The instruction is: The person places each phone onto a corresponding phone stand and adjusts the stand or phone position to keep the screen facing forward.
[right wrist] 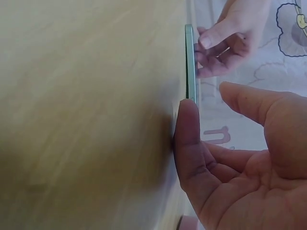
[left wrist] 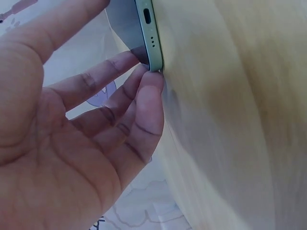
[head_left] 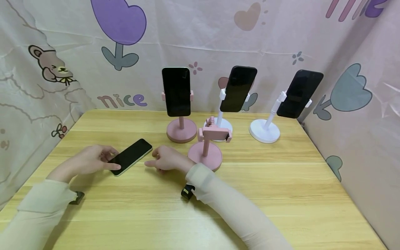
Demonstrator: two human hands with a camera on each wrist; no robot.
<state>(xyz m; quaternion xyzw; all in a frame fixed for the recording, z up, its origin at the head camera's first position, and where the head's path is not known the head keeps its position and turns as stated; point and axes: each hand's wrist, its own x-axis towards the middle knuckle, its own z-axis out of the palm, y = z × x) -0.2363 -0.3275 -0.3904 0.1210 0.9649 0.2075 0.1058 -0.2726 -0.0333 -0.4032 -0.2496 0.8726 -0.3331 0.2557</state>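
A smartphone point(head_left: 131, 157) with a dark screen and a pale green edge lies at a slant on the wooden table, screen up. My left hand point(head_left: 90, 160) holds its near-left end, the thumb by one long side and the fingers by the other. In the left wrist view, the fingertips point(left wrist: 151, 81) touch a corner beside the charging port. My right hand point(head_left: 168, 158) is at the phone's far-right end, thumb and fingers apart and loosely bent. From the right wrist view, one finger overlaps the phone's green edge point(right wrist: 191, 62); contact there is unclear.
An unoccupied pink phone stand point(head_left: 206, 152) is beside my right forearm. Behind it, a pink stand point(head_left: 182, 130) and two white stands point(head_left: 225, 125), point(head_left: 265, 131) each hold a dark-screened phone. A printed curtain point(head_left: 193, 31) borders the table.
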